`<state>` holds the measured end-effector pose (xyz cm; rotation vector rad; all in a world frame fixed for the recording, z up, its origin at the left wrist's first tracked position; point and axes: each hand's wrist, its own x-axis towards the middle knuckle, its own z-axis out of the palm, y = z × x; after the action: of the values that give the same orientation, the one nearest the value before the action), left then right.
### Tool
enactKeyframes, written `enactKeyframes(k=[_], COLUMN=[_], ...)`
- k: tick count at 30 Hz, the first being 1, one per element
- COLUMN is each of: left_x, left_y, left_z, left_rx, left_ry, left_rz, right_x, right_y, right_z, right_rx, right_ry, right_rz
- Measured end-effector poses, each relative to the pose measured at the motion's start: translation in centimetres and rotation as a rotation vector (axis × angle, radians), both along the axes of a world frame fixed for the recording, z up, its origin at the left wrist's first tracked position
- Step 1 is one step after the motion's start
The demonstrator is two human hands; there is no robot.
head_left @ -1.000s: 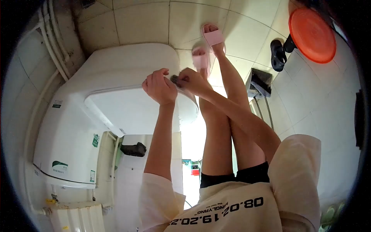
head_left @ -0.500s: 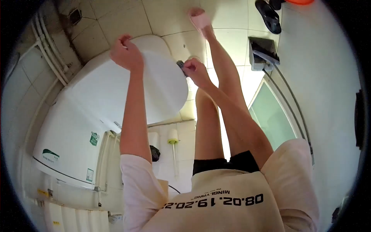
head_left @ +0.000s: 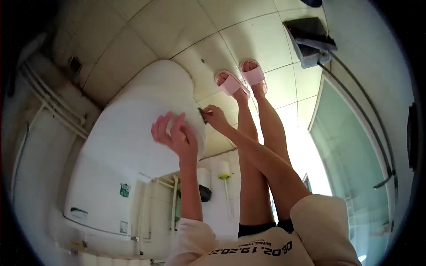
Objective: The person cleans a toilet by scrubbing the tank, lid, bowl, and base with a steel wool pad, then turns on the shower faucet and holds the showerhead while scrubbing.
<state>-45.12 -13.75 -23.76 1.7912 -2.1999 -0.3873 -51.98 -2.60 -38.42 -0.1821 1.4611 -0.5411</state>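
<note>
The right hand (head_left: 216, 118) pinches a small dark pad (head_left: 202, 115) by the edge of the white toilet (head_left: 128, 128); the left hand (head_left: 181, 136), seemingly empty, is loosely spread; work appears underway, its extent unclear

The small object pinched in the right hand (head_left: 215, 119) looks dark green. Behind the left hand (head_left: 177, 135), the rounded glossy toilet (head_left: 128, 128) is white, with a square green-and-white sticker (head_left: 124, 190) nearer the body. Beyond the right hand, the flat open-toed slippers (head_left: 229, 83) are pale pink and the square floor tiles (head_left: 191, 31) cream, crossed by dark lines. Nearer than both hands, the cream T-shirt (head_left: 310, 221) bears black lettering.
</note>
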Motion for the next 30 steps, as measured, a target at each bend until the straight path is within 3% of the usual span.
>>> enactKeyframes(k=[1,3,5,7,10,13,15,17,20,26,29,30], left_x=[-0.2,-0.5,-0.7,-0.4,0.7,0.6,0.9,0.9,0.5,0.9,1.2,1.2], left_y=[0.3,0.4,0.3,0.2,0.6,0.3,0.2,0.3,0.5,0.5,0.5,0.6], left_z=[-0.2,-1.1,-2.5,-2.5,-2.9,-2.9,-2.9,-2.8,-2.7,-2.6,-2.8,-3.1], left_rx=[0.010,0.003,-0.020,-0.052,-0.073,-0.049,-0.042,-0.042,-0.025,-0.020,-0.037,-0.064], left_ry=[0.006,-0.027,0.070,-0.107,-0.168,-0.183,-0.188,-0.167,-0.192,-0.248,-0.267,-0.192], left_rz=[-0.024,0.028,0.087,-0.035,-0.113,-0.089,-0.118,-0.087,-0.042,-0.065,-0.101,-0.049], right_x=[0.3,1.2,2.6,3.6,5.5,5.1,3.9,2.0,0.6,5.3,6.9,6.6], right_y=[-0.7,-2.9,-4.7,-6.8,-8.6,-10.2,-9.7,-9.7,-10.0,-12.8,-13.3,-13.2], right_z=[-1.1,-3.6,-7.1,-11.5,-17.2,-15.4,-10.7,-5.1,-3.0,-12.6,-17.2,-16.8], right_rx=[0.010,-0.260,-0.266,-0.369,-0.314,-0.207,-0.357,-0.322,-0.213,-0.337,-0.227,-0.182], right_ry=[0.006,0.107,0.165,0.243,0.364,0.386,0.188,0.009,-0.170,0.176,0.444,0.360], right_rz=[-0.024,0.114,0.042,-0.027,0.066,-0.099,0.013,-0.062,-0.175,-0.125,-0.072,-0.051])
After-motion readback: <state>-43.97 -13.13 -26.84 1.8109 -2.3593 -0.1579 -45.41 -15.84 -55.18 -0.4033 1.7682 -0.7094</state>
